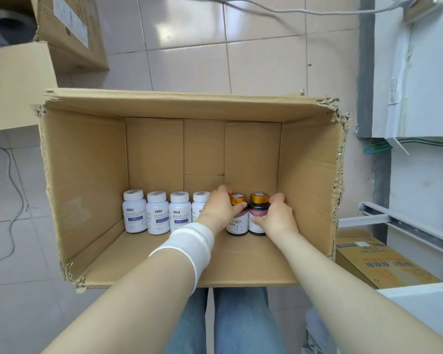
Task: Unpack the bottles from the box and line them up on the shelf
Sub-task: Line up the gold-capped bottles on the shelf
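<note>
Head view, the only one.

- Box (87,175) is sitting open toward the person, knees showing below it.
- Six bottles are standing in one row along its near panel. Four are white bottles (157,213), the fourth partly hidden behind the left wrist. The other two are dark with gold caps.
- Left hand (221,205) is gripping the left dark bottle (237,223). Its fingers are curling round the neck just under the cap, with the thumb on the near side.
- Right hand (274,215) is gripping the right dark bottle (257,215). Its fingers are wrapping over the shoulder from the right, and the thumb is pressing on the label.
- Both dark bottles are touching each other and appear to be resting on the cardboard, not yet lifted.
- A white wristband (189,241) is sitting on the left forearm.
- A white unit (420,72) is standing at right, possibly the shelf. No bottles are showing on it.

Progress (judgement): the dark pair is being taken out now. All six bottles are inside the box, so lifting, carrying and lining up are all left to do. Much bare cardboard is showing, but whether other bottles are already shelved cannot be told.
</note>
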Demonstrator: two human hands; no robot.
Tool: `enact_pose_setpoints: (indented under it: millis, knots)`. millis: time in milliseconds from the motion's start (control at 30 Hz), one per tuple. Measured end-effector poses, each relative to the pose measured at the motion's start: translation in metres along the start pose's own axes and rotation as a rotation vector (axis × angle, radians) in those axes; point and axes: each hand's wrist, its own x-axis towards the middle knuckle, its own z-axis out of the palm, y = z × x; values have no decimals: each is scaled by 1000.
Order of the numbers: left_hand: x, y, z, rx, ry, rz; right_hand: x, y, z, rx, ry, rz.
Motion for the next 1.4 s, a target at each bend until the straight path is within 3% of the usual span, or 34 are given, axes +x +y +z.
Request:
enact_pose_setpoints:
  millis: [333, 567, 867, 1067, 1400]
  knots:
    - [-45, 6, -40, -74, 136, 63, -31, 0, -16, -42, -129, -115]
    - [-137, 18, -108, -267, 173, 275, -123, 3, -61, 414, -196, -230]
    - [-274, 50, -151, -363, -38, 606, -292, 20, -51, 1012, 173, -296]
    - [-382, 71, -141, -247, -271, 822, -403, 42, -22, 1560, 242, -333]
    - [-578, 91, -23, -63, -617, 1078, -584, 168, -9, 1758, 782, -539]
